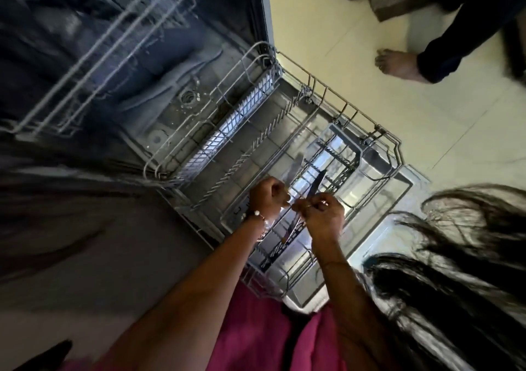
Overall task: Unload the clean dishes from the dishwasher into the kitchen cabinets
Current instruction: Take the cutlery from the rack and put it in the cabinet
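Taking cutlery out of the bottom rack

Head view: the left hand (267, 197) is curled round something thin, too blurry to name. The right hand (318, 214) pinches a dark knife (316, 184) just above the cutlery basket (321, 177) in the lower rack (336, 106). Next, I think, lift straight up, clear of the wires, then turn away; another person's foot (398, 64) stands near.

Dim, motion-blurred left side — glare on the dishwasher rack (327, 154) — wide-angle warping at edges.
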The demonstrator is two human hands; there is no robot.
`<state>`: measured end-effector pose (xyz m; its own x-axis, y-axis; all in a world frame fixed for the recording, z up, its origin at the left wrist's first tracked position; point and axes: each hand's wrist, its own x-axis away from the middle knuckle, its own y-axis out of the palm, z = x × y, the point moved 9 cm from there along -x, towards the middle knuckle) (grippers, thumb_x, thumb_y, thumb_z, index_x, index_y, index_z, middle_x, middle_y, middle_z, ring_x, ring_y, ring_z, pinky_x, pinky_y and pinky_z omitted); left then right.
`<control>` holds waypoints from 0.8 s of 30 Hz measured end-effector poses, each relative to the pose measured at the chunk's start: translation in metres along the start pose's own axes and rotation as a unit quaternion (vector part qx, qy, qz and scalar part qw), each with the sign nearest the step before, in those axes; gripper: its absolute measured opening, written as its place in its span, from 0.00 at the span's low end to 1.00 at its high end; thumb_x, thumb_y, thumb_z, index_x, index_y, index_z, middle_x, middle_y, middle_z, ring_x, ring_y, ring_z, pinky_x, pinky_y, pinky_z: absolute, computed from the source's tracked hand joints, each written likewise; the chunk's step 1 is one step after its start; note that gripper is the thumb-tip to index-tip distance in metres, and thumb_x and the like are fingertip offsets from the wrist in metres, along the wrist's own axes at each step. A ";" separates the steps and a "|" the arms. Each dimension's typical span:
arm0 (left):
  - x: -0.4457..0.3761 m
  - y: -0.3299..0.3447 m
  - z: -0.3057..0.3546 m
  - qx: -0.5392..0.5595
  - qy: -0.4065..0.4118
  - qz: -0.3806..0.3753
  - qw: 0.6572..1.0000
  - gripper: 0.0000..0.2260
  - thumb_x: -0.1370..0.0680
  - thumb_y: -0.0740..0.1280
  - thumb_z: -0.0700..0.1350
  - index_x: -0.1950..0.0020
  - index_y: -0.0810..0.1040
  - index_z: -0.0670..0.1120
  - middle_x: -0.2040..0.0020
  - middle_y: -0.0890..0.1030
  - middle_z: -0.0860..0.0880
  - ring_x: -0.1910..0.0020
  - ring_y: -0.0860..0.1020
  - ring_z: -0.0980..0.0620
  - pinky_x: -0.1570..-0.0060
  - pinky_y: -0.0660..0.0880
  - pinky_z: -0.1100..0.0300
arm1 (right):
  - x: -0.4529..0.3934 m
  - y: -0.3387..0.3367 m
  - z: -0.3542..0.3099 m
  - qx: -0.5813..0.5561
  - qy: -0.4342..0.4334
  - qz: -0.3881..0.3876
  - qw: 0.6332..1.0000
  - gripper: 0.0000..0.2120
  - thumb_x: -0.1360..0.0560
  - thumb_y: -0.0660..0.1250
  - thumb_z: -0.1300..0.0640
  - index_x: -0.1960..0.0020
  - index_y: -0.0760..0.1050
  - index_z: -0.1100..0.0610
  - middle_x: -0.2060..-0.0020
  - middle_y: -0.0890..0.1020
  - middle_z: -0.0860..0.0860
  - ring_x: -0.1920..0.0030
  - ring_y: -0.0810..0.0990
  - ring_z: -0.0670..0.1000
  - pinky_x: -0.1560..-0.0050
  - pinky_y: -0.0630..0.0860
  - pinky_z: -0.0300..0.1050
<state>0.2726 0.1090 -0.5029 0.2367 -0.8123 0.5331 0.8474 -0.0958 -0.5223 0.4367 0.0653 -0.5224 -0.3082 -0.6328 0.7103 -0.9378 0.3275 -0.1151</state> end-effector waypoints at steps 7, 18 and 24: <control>0.114 -0.044 0.017 0.164 -0.062 0.024 0.984 0.03 0.25 0.65 0.38 0.55 0.77 0.45 0.62 0.81 0.41 0.66 0.76 0.49 0.65 0.77 0.57 | 0.109 -0.022 -0.047 -0.023 -0.023 -0.111 0.993 0.15 0.27 0.63 0.73 0.50 0.71 0.54 0.57 0.81 0.63 0.56 0.82 0.62 0.54 0.79 0.59; 0.364 -0.152 -0.001 0.344 -0.114 0.107 0.926 0.12 0.22 0.62 0.36 0.65 0.73 0.46 0.70 0.75 0.45 0.85 0.66 0.60 0.81 0.61 0.70 | 0.346 -0.028 -0.076 0.035 -0.059 -0.248 0.966 0.10 0.24 0.61 0.72 0.61 0.72 0.62 0.71 0.83 0.55 0.72 0.82 0.50 0.71 0.78 0.40; 0.482 -0.202 -0.083 0.410 -0.174 0.165 0.880 0.14 0.24 0.62 0.34 0.68 0.75 0.43 0.72 0.76 0.46 0.82 0.67 0.57 0.80 0.63 0.69 | 0.446 -0.001 -0.012 0.133 -0.024 -0.310 0.941 0.05 0.23 0.60 0.70 0.53 0.70 0.62 0.66 0.79 0.60 0.74 0.82 0.50 0.73 0.78 0.41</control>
<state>0.1757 -0.3110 -0.1957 0.5447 -0.4796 0.6880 0.7298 0.6752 -0.1072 0.3026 -0.2092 -0.1972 0.3100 -0.6771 0.6674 -0.9447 -0.2981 0.1363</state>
